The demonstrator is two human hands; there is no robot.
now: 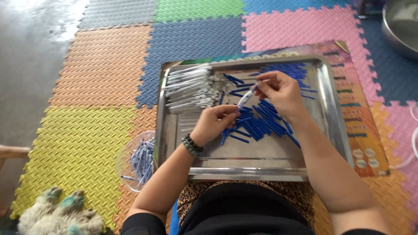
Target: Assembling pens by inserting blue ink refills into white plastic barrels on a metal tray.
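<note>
Many blue caps [261, 124] on steel tray [261, 167]

The tray [257, 163] rests on the person's lap, over a poster [363, 117] on the floor mats [100, 69]. In the tray, pen barrels [189, 89] lie at its far left and caps [261, 122] at its middle. A bowl [130, 163] of pens sits just left of the tray; a basin [402, 26] lies far right behind it.

Blue pen caps [261, 124] on silver tray [270, 163], multicoloured ridged foam mats [104, 65], leopard-print cloth [196, 193].
</note>
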